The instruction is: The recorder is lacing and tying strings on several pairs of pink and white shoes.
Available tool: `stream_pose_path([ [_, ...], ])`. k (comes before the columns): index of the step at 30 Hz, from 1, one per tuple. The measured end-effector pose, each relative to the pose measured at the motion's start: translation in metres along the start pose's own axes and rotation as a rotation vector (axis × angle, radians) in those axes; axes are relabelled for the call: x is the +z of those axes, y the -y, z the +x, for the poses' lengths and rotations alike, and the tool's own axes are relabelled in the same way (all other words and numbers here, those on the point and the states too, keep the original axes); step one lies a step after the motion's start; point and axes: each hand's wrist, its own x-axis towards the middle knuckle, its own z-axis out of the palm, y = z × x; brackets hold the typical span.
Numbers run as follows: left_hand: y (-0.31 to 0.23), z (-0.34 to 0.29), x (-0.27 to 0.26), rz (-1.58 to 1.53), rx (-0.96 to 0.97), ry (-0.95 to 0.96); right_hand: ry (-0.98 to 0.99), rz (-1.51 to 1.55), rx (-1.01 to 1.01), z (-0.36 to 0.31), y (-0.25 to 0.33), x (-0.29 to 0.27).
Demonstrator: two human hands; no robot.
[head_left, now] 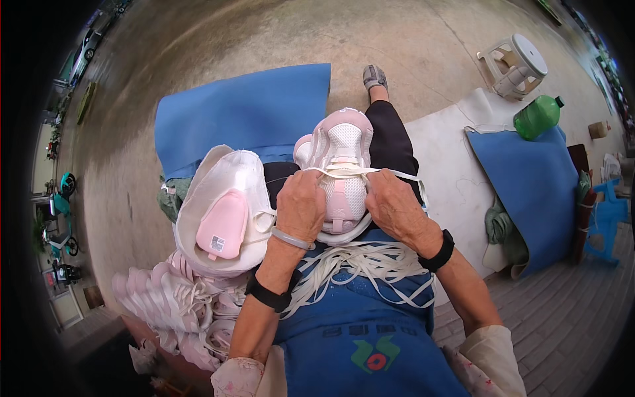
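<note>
A pink-and-white mesh shoe upper [344,142] rests on my lap. Across its middle runs a cream shoelace [346,171], pulled out toward both sides. My left hand [301,204] is closed in a pinch on the lace at the upper's left edge. Opposite it, my right hand [399,204] pinches the lace at the right edge, and a loose length trails beyond it. The fingertips are partly hidden. Just below the upper, a heap of loose cream laces [362,264] lies on my blue apron [350,324].
Left of my lap, pale shoe pieces [192,198] hold a pink insole-shaped part [223,225]. Stacked pink uppers [165,298] lie below them. Blue sheets [245,106] lie ahead and at right. A green bottle [539,118], white stool [519,63] and blue stool [603,221] stand to the right.
</note>
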Motion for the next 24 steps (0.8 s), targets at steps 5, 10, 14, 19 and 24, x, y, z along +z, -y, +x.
stream_pose_path([
  [5, -0.004, -0.015, 0.014, -0.096, -0.013, -0.128, -0.111, 0.027, -0.036, -0.007, -0.018, 0.019],
  [10, -0.01, -0.022, 0.028, -0.015, -0.056, -0.215, -0.158, 0.126, -0.093, -0.001, -0.013, 0.019],
  [14, -0.018, -0.019, 0.027, 0.067, -0.044, -0.185, -0.253, 0.105, -0.05, -0.007, -0.012, 0.022],
  [19, -0.015, -0.023, 0.03, 0.081, -0.023, -0.2, -0.202, -0.125, -0.079, -0.012, 0.008, 0.012],
  [24, -0.019, -0.026, 0.049, 0.089, -0.09, -0.27, -0.127, -0.387, -0.096, -0.007, 0.005, 0.01],
])
